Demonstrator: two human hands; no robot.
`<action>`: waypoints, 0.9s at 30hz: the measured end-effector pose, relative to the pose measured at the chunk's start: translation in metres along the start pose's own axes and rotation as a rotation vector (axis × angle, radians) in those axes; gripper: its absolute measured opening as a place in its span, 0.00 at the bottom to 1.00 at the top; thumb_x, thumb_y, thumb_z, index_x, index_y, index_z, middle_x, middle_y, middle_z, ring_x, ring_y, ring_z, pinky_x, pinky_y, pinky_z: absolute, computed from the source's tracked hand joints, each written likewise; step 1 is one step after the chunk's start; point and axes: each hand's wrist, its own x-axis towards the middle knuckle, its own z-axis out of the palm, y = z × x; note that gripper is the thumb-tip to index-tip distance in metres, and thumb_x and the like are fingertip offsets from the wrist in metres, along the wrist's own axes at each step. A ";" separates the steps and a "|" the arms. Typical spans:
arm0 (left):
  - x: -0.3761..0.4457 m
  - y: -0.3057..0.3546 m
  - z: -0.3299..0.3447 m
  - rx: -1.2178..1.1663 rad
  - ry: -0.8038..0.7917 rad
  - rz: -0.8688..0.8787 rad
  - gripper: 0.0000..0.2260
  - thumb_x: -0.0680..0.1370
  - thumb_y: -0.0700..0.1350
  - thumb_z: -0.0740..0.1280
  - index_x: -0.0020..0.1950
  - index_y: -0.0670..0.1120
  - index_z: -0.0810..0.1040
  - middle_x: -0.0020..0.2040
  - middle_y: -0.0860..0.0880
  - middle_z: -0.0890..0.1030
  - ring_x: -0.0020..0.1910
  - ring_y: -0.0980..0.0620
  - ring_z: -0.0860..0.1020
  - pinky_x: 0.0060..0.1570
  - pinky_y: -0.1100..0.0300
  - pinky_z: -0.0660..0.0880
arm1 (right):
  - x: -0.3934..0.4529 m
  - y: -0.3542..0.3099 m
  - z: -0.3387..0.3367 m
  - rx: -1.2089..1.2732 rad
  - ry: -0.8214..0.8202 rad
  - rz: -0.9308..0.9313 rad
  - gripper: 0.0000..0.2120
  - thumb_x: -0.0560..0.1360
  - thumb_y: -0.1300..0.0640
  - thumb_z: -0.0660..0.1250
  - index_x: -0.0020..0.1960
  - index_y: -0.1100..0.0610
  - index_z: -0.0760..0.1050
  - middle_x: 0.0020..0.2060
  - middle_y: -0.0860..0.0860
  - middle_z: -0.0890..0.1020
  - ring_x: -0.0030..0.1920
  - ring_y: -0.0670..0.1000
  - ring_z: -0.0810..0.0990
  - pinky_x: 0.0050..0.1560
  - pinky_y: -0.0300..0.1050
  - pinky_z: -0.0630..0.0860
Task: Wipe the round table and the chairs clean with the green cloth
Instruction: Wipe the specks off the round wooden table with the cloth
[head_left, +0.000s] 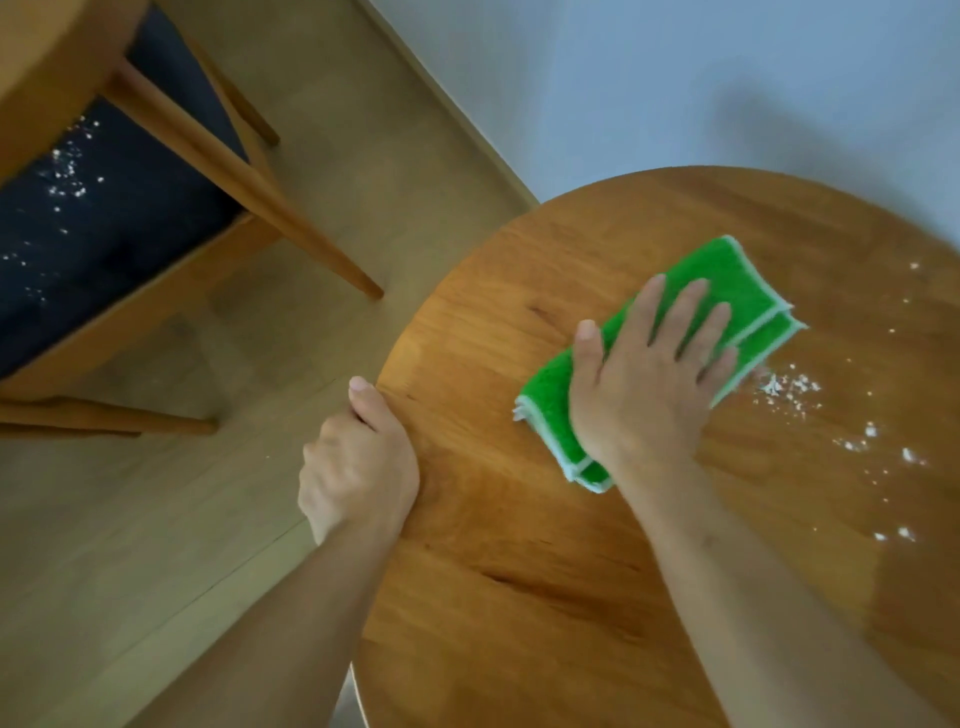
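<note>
surroundings: white crumbs (789, 389) scattered just right of the green cloth (717, 291); chair (104, 218) at left, crumbs on its dark seat.
cloth: folded flat on the round table (519, 545), long axis running lower-left to upper-right.
right hand (644, 384): fingers spread, pressing the cloth.
left hand (358, 467): fingers curled over the table's edge.

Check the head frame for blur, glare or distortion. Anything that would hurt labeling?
Head view: the chair at upper left is smeared, and the table is soft at its near and right rim; wide-angle tilt throughout; soft shadows on the wall, no hard glare. The cloth, right hand, left hand and white crumbs remain legible.
</note>
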 end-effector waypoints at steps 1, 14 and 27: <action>0.000 0.000 0.000 0.003 0.005 0.005 0.36 0.78 0.62 0.41 0.48 0.37 0.79 0.44 0.37 0.80 0.46 0.36 0.78 0.43 0.49 0.69 | -0.005 -0.013 0.003 -0.005 -0.006 -0.059 0.37 0.75 0.34 0.29 0.76 0.55 0.31 0.75 0.57 0.33 0.75 0.62 0.36 0.73 0.63 0.37; 0.002 0.002 0.003 0.025 0.004 0.005 0.35 0.82 0.59 0.44 0.53 0.31 0.77 0.51 0.28 0.78 0.51 0.29 0.76 0.53 0.39 0.70 | 0.021 0.025 -0.004 -0.026 -0.021 -0.375 0.33 0.79 0.36 0.37 0.78 0.51 0.35 0.78 0.51 0.38 0.77 0.55 0.36 0.75 0.55 0.38; 0.001 -0.003 0.004 0.059 0.032 0.067 0.33 0.80 0.60 0.41 0.60 0.40 0.76 0.53 0.33 0.79 0.52 0.30 0.76 0.52 0.40 0.70 | -0.033 0.023 0.002 0.065 -0.040 -0.035 0.35 0.77 0.36 0.32 0.77 0.56 0.33 0.77 0.57 0.36 0.76 0.60 0.35 0.74 0.62 0.38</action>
